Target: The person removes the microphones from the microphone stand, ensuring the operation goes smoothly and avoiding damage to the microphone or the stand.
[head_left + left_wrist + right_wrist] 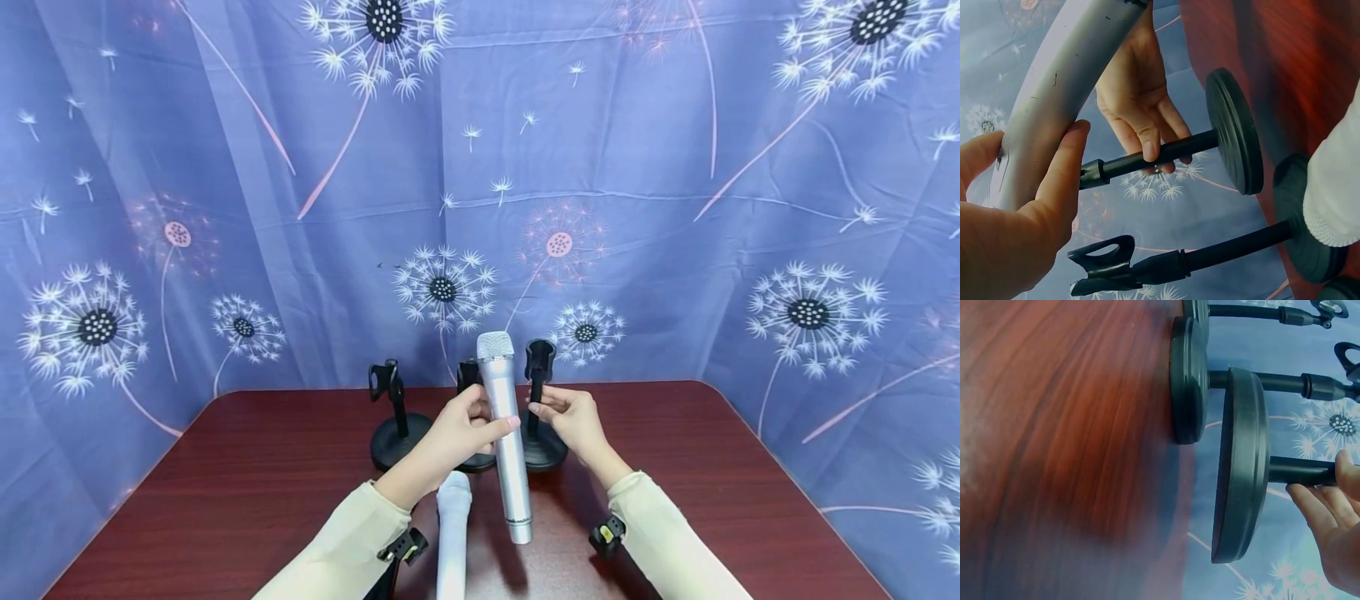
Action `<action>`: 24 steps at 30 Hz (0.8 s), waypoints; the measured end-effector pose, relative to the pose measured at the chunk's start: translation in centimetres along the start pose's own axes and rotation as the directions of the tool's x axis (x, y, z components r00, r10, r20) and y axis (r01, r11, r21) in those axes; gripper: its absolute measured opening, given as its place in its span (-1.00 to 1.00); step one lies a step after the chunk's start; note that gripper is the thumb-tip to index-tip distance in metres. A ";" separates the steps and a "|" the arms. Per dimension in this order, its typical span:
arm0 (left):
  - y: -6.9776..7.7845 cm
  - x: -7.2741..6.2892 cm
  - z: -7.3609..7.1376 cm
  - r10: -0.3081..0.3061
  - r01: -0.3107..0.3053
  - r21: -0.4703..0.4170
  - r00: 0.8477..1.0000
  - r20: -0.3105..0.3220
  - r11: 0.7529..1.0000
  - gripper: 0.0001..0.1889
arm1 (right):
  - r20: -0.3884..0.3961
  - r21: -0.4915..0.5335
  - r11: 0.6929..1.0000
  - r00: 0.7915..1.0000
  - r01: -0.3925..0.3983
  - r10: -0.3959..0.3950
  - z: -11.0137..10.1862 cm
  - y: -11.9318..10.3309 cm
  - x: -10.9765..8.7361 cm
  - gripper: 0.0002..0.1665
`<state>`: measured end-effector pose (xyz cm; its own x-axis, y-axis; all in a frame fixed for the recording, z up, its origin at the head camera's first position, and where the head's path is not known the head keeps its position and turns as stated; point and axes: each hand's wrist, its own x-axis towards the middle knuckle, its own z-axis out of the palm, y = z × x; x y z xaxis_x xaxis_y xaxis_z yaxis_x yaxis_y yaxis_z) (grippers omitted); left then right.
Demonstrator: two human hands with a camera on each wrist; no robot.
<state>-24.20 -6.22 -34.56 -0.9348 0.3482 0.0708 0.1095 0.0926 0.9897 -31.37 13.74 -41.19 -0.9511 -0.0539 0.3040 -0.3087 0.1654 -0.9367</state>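
Observation:
A silver microphone stands nearly upright in my left hand, its mesh head upward, gripped between thumb and fingers. Beside it on the right, my right hand pinches the pole of a black microphone stand. The round base of that stand looks raised a little off the tabletop in the right wrist view. In the left wrist view the microphone crosses in front of the stand's upper end and hides its clip. Both hands are close together, with the stand's clip next to the microphone's head.
Two more black stands, a left one and a middle one partly hidden by my left hand, are on the red-brown table. A second silver microphone lies nearer me. A blue dandelion-patterned cloth hangs behind.

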 end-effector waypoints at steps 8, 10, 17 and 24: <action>-0.4 -0.7 0.6 -0.036 0.033 0.075 0.999 0.032 0.997 -0.58 | -0.008 -0.027 1.000 1.000 -0.003 0.002 0.0 0.7 0.8 -0.62; -0.5 -0.8 0.8 -0.042 0.038 0.096 0.998 0.036 0.995 -0.61 | -0.012 -0.039 0.999 1.000 -0.014 0.013 -0.1 1.0 1.0 -0.62; -1.3 -1.2 1.3 -0.056 0.049 0.130 0.997 0.057 0.990 -0.66 | -0.026 -0.063 0.998 0.999 -0.030 0.028 -0.4 1.6 1.2 -0.61; -2.7 -1.7 1.8 -0.079 0.071 0.112 0.994 0.072 0.991 -0.66 | -0.032 -0.056 0.998 0.999 -0.028 0.027 -0.6 1.9 1.1 -0.63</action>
<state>-22.34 -5.38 -37.56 -0.9138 0.4059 -0.0171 0.0801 0.2212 0.9719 -33.02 14.57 -42.49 -0.9586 -0.0183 0.2843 -0.2811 0.2220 -0.9336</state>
